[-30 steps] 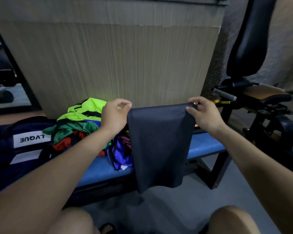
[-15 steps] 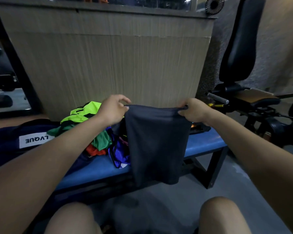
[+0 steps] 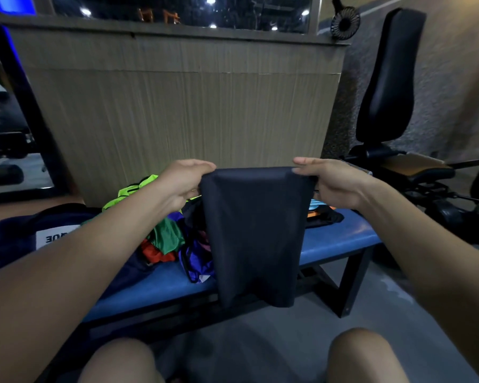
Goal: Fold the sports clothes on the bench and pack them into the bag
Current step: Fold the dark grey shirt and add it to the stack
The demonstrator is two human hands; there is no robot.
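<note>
Both grips pinch the dark garment (image 3: 256,233) by its top corners, left hand (image 3: 183,180), right hand (image 3: 333,181); I'd keep edges level, then fold it on the surface (image 3: 335,241).

Between the two hands hangs a dark navy garment (image 3: 256,233) of smooth, matt cloth. Below them the bench (image 3: 335,239) has a blue padded top with a slight vinyl sheen on a matt black metal frame. Left of the hands lie clothes (image 3: 166,236) of shiny synthetic cloth; behind stands a matt panel (image 3: 177,106) with fine wood-like grain.
</note>
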